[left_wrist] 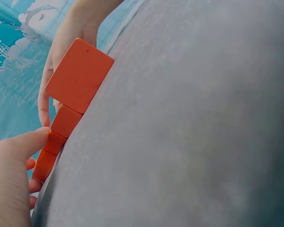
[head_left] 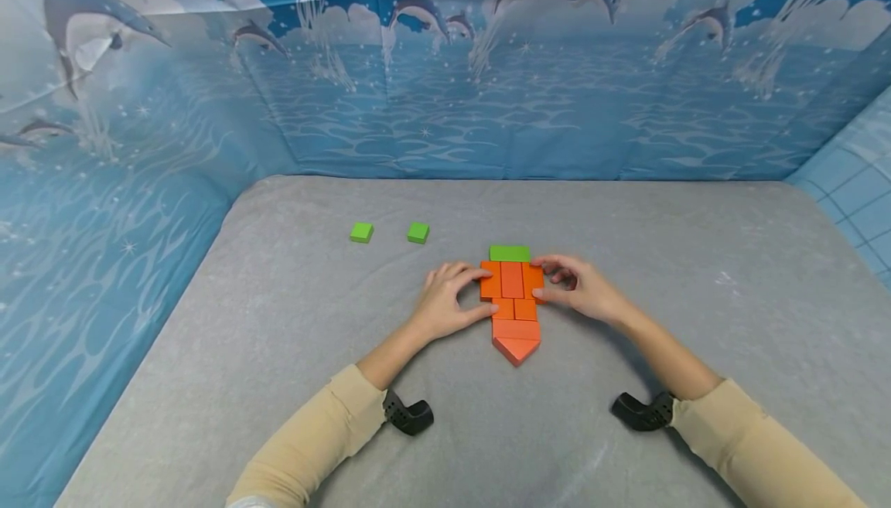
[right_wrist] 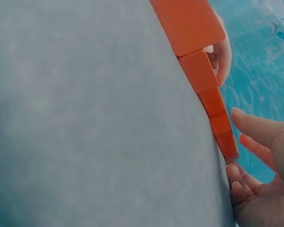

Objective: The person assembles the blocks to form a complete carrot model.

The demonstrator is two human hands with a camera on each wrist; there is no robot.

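Observation:
Flat wooden blocks lie together on the grey cloth in the head view. At the far end is a green rectangular block (head_left: 510, 253), then a row of three upright orange blocks (head_left: 512, 280). Two small orange blocks (head_left: 514, 309), an orange bar (head_left: 516, 329) and an orange triangular block (head_left: 517, 349) pointing at the person follow. My left hand (head_left: 447, 301) touches the group's left side, index finger at the row and thumb by the small blocks. On the right side, my right hand (head_left: 583, 285) has index finger and thumb spread at the right orange block's edge.
Two green square blocks (head_left: 361, 233) lie apart at the back left. Black wrist mounts (head_left: 409, 414) hang below both sleeves, close above the grey cloth (head_left: 696, 260). A blue dolphin-print curtain (head_left: 445, 121) closes off the back and left side.

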